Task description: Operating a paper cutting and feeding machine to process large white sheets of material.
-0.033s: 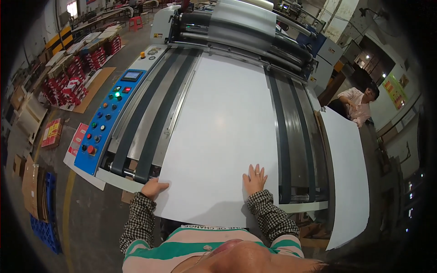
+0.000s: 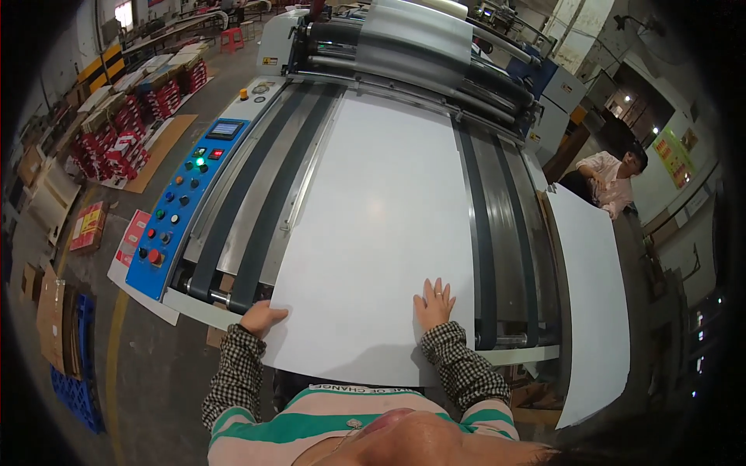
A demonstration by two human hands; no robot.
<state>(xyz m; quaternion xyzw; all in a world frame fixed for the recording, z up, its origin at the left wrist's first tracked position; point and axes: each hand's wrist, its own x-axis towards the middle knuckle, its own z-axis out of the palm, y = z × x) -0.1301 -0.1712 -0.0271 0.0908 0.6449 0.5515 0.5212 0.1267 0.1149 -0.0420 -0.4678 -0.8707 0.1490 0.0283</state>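
Note:
A large white sheet (image 2: 373, 233) lies along the feed bed of a roller machine, its far end reaching the rollers and its near edge overhanging the front by my body. My left hand (image 2: 263, 317) grips the sheet's left edge near the front corner, thumb on top; the other fingers are hidden beneath or behind it. Flat on the sheet's right side rests my right hand (image 2: 434, 307), fingers spread, a ring on one of them. Dark conveyor belts (image 2: 268, 206) run along both sides of the sheet.
A blue control panel (image 2: 180, 200) with buttons lines the bed's left side. The rollers (image 2: 404, 58) span its far end. More white sheets (image 2: 594, 303) lie to the right, with another person (image 2: 610, 179) beyond them. Red-and-white stacks (image 2: 128, 151) and a blue pallet (image 2: 78, 396) stand on the left.

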